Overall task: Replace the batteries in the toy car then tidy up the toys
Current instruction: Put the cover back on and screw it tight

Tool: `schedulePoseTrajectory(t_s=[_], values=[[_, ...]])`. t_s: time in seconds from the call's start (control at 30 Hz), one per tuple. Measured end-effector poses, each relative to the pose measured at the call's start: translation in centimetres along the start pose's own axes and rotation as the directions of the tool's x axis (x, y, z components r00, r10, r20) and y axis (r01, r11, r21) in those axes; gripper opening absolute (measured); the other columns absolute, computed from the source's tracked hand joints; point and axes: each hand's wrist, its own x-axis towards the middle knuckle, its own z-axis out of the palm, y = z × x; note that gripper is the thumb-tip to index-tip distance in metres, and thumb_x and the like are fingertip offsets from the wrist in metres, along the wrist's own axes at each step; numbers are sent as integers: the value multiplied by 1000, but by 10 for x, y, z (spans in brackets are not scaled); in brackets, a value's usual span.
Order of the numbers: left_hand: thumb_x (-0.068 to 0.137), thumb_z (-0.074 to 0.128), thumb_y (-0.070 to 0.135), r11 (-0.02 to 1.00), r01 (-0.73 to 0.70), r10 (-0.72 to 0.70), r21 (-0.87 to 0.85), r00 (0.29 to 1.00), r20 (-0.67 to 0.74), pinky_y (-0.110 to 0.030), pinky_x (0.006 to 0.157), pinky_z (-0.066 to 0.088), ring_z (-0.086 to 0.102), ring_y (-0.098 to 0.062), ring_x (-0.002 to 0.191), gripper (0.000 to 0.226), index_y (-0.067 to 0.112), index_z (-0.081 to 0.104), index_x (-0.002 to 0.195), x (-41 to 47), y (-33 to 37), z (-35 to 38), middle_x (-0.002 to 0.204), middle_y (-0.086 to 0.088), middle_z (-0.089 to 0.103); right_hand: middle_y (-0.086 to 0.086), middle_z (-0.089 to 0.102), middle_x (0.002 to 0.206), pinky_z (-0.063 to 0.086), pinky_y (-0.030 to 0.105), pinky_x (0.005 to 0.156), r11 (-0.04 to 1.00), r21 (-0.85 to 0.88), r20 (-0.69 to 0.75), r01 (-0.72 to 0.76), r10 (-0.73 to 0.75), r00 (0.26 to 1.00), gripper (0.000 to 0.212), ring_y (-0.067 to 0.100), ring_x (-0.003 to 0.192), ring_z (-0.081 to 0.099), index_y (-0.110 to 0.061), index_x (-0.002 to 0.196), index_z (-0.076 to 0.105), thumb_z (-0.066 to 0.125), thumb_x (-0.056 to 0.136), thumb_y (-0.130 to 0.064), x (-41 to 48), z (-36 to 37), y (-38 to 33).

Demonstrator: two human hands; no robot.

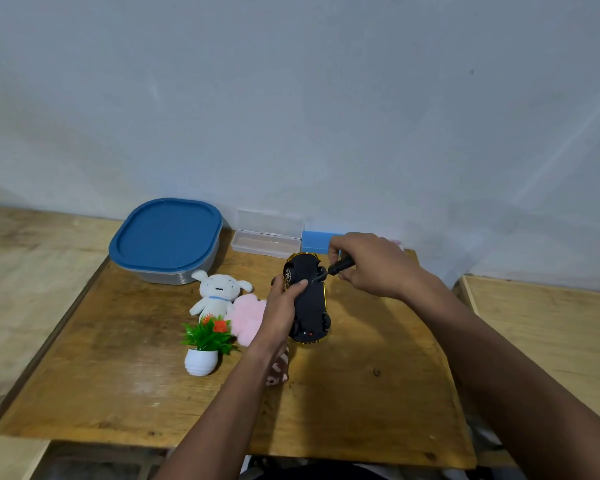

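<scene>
The toy car point(310, 299), gold with a black underside, is turned belly-up over the middle of the wooden table point(118, 375). My left hand point(283, 308) grips its left side, thumb on the underside. My right hand point(371, 263) holds a black-handled screwdriver point(338, 268), whose tip touches the car's underside near the far wheels. A white plush dog point(217, 294), a pink fluffy toy point(246, 317) and a small potted plastic plant point(205, 344) lie left of the car. A brown and white toy point(278, 370) peeks out under my left wrist.
A grey container with a blue lid point(167, 237) stands at the back left. An open clear plastic case point(265, 242) and a blue box point(316, 241) sit against the wall. Another wooden surface point(551, 327) lies to the right.
</scene>
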Motion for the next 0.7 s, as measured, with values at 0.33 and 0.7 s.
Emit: schedulePoseTrajectory(t_s=[0.33, 0.7], values=[[96, 61, 24, 1000, -4, 4, 29, 1000, -6, -58, 88, 56, 70, -34, 97, 18, 21, 59, 114, 10, 7, -2, 113, -19, 69, 2, 63, 80, 37, 32, 60, 962, -269, -48, -42, 30, 998, 46, 26, 73, 57, -20, 81, 70, 46, 97, -56, 13, 8, 3], [96, 62, 21, 999, -9, 8, 44, 1000, 16, -53, 85, 56, 69, -30, 92, 18, 18, 59, 113, 13, 11, -1, 111, -19, 69, -7, 58, 90, 46, 36, 72, 997, -63, 33, 32, -30, 999, 18, 21, 88, 56, -29, 93, 53, 66, 83, -22, 18, 3, 2]])
